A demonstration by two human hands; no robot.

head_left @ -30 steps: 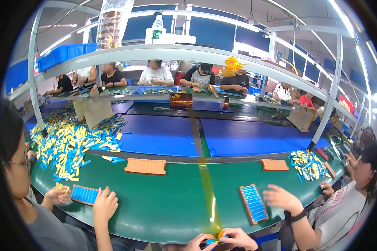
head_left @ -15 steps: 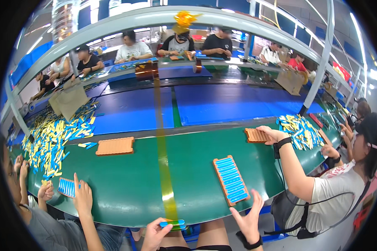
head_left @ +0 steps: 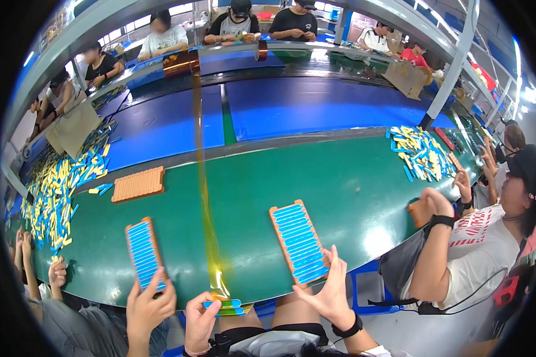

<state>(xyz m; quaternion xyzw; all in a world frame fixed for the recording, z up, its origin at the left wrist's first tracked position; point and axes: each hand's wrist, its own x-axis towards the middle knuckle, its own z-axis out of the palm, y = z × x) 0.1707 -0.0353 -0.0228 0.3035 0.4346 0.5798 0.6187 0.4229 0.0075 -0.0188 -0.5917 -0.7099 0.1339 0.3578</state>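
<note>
My left hand (head_left: 199, 318) pinches a small bundle of blue strips (head_left: 225, 305) at the near table edge. The lower end of a long yellow transparent tape (head_left: 203, 196) sticks to the bundle. The tape runs up across the green table (head_left: 351, 184) to a brown tape roll (head_left: 181, 62) on the far rail. My right hand (head_left: 330, 291) has its fingers spread and touches the near end of an orange tray (head_left: 298, 241) filled with blue strips.
A neighbour's hand (head_left: 150, 303) on my left rests on a second filled orange tray (head_left: 144, 253). An empty orange tray (head_left: 138, 183) lies further back. Heaps of yellow and blue strips lie at far left (head_left: 56, 190) and far right (head_left: 421, 152). A person on the right (head_left: 488, 238) holds an orange tray. Several people sit across the blue belt.
The view has dropped and come closer to the table. My right hand has moved up onto the near end of the filled tray. The person on the right has pulled an orange tray toward themselves.
</note>
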